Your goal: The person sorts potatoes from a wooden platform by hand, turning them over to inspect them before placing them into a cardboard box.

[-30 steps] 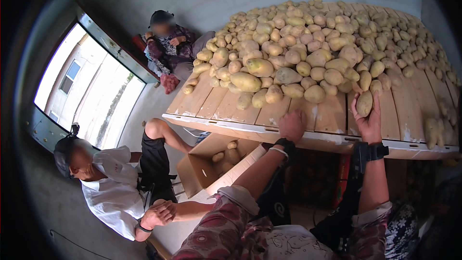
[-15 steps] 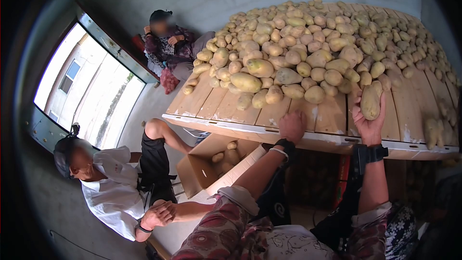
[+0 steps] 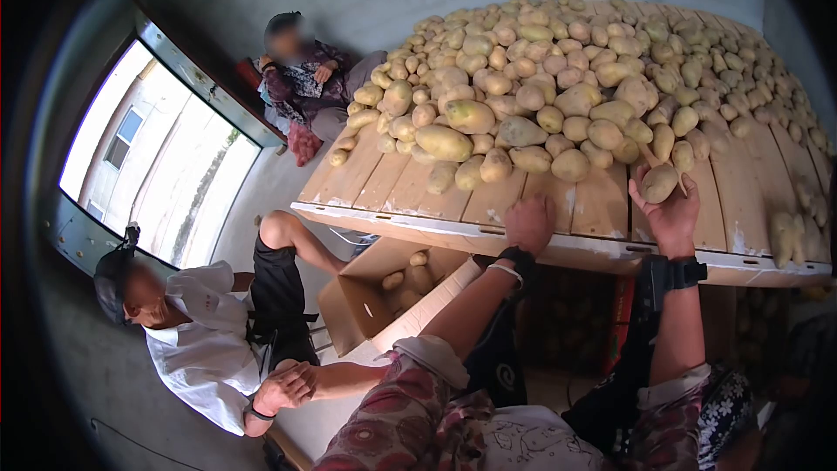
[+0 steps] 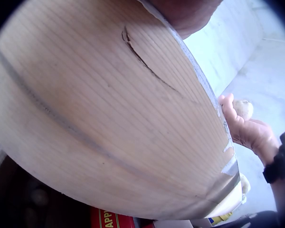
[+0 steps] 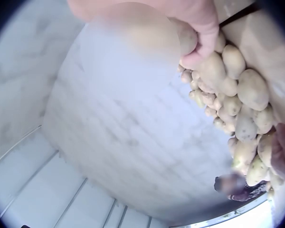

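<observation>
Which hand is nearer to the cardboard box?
Left: the left hand is by the table edge, right of the box; the right hand, holding a potato, is farther right.

Bright opening (image 3: 161, 157): burned to white, left side of the head view.
White shirt (image 3: 205, 340): was brightly lit, lower left.
Potatoes (image 3: 469, 117): were evenly lit and fairly sharp.
Beneath the table (image 3: 392, 220): lay deep shadow.
Head view edges: bowed into black corners (rather like a porthole).
Left wrist board (image 4: 109, 104): curved; glare whitened the upper right.
Right wrist view: a round blur veiled the upper middle.
</observation>
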